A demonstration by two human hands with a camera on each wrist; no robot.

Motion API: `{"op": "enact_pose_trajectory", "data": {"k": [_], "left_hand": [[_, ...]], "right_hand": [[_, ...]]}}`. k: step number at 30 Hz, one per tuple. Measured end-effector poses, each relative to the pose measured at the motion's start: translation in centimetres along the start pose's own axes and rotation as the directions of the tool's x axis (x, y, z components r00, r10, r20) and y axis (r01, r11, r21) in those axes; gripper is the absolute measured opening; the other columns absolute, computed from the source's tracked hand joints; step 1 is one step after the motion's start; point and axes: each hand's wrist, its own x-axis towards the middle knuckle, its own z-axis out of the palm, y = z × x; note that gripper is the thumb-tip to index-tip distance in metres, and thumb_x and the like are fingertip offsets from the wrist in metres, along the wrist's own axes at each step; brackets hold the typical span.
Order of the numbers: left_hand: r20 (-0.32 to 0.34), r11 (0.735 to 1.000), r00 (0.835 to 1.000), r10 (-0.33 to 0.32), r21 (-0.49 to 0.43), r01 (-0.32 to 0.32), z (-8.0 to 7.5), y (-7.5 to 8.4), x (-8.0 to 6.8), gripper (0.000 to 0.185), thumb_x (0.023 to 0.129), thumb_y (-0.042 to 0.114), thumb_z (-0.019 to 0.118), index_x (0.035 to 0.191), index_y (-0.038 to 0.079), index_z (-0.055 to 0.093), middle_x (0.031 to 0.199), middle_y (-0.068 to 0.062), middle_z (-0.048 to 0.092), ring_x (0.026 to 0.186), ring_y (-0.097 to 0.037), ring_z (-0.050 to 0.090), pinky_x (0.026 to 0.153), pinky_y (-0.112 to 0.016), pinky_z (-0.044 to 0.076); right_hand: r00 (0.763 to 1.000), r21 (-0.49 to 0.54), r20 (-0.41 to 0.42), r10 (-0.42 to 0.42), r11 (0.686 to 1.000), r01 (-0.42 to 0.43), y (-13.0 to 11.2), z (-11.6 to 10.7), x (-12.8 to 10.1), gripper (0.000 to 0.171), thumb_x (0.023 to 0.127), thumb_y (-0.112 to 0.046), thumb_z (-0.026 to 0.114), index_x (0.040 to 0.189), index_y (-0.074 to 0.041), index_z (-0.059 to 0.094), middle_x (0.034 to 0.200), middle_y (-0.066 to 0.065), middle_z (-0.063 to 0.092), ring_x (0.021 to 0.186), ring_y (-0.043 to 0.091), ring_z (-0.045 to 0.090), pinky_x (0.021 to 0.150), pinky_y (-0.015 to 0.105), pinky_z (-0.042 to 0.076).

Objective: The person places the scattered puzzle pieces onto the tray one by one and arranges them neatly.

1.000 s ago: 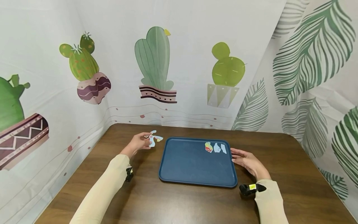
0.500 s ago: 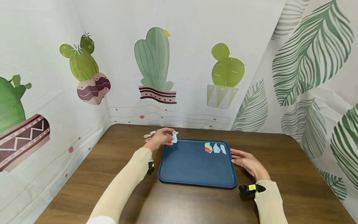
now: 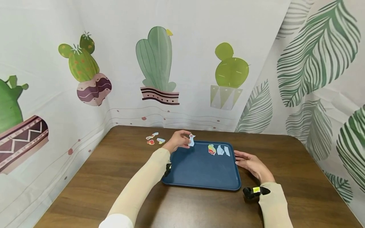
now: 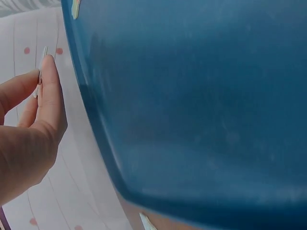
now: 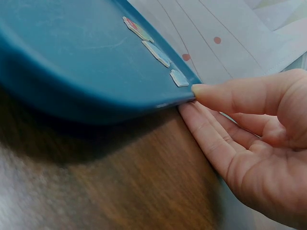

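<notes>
My left hand (image 3: 185, 141) hovers over the far left part of the blue tray (image 3: 199, 174) and pinches a small white-and-blue paper piece (image 3: 191, 140) between thumb and fingers. The left wrist view shows that piece (image 4: 43, 67) edge-on at the fingertips (image 4: 48, 72), above the tray (image 4: 201, 105). Three paper pieces (image 3: 219, 150) lie in a row at the tray's far right. My right hand (image 3: 238, 157) lies flat on the table against the tray's right edge. In the right wrist view its thumb (image 5: 206, 91) touches the rim (image 5: 158, 103) near the pieces (image 5: 156, 52).
Several loose paper pieces (image 3: 155, 139) lie on the brown wooden table (image 3: 99, 183) left of the tray, near the back edge. White cloth walls printed with cacti (image 3: 155, 63) and leaves close in the back and both sides.
My left hand has carried a paper piece rightward from the loose pieces on the table to above the tray. The right hand has stayed at the tray's edge.
</notes>
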Motion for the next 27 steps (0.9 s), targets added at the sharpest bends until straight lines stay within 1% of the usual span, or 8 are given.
{"op": "enact_pose_trajectory", "data": {"k": [6, 11, 16, 21, 27], "left_hand": [[0.019, 1.0, 1.0, -0.001, -0.009, 0.002, 1.8, -0.1, 0.3, 0.039, 0.087, -0.01, 0.062, 0.124, 0.001, 0.059, 0.096, -0.02, 0.066, 0.079, -0.028, 0.067, 0.074, -0.04, 0.06], [0.015, 1.0, 1.0, -0.005, -0.014, 0.005, 3.2, -0.4, 0.6, 0.035, 0.087, -0.01, 0.063, 0.12, -0.001, 0.059, 0.092, -0.018, 0.065, 0.076, -0.025, 0.066, 0.07, -0.036, 0.061], [0.017, 1.0, 1.0, -0.012, -0.013, 0.013, 4.3, -0.7, 0.6, 0.037, 0.085, -0.013, 0.064, 0.12, -0.003, 0.059, 0.083, -0.017, 0.061, 0.068, -0.023, 0.062, 0.068, -0.035, 0.061], [0.009, 0.999, 1.0, -0.012, 0.037, 0.012, 5.1, -0.9, 0.6, 0.04, 0.084, -0.014, 0.064, 0.121, -0.003, 0.059, 0.077, -0.014, 0.059, 0.067, -0.021, 0.061, 0.066, -0.033, 0.061], [-0.021, 0.996, 0.999, -0.034, 0.086, 0.035, 5.4, -1.2, 0.8, 0.037, 0.083, -0.013, 0.065, 0.119, -0.003, 0.061, 0.071, -0.011, 0.056, 0.062, -0.02, 0.062, 0.065, -0.031, 0.06]], "right_hand": [[1.0, 0.0, 0.002, 0.003, 1.0, -0.003, 0.1, 0.0, 0.2, 0.06, 0.092, 0.004, 0.055, 0.147, 0.006, 0.03, 0.147, 0.03, 0.032, 0.121, 0.024, 0.053, 0.095, 0.027, 0.05], [1.0, 0.001, 0.001, 0.006, 1.0, -0.006, 0.2, -0.1, 0.3, 0.061, 0.092, 0.004, 0.056, 0.147, 0.005, 0.03, 0.148, 0.03, 0.032, 0.125, 0.028, 0.05, 0.095, 0.028, 0.05], [1.0, 0.001, 0.003, 0.014, 1.0, -0.014, 0.1, 0.0, 0.2, 0.061, 0.092, 0.003, 0.057, 0.147, 0.005, 0.03, 0.148, 0.03, 0.032, 0.126, 0.031, 0.048, 0.096, 0.028, 0.05], [1.0, -0.001, -0.009, 0.017, 1.0, -0.017, 0.0, 0.2, 0.1, 0.061, 0.092, 0.003, 0.057, 0.147, 0.005, 0.031, 0.147, 0.03, 0.033, 0.125, 0.03, 0.05, 0.095, 0.027, 0.051], [1.0, -0.002, -0.016, 0.018, 1.0, -0.018, -0.1, 0.1, 0.1, 0.061, 0.092, 0.004, 0.057, 0.147, 0.005, 0.031, 0.147, 0.03, 0.033, 0.124, 0.028, 0.051, 0.094, 0.027, 0.051]]}}
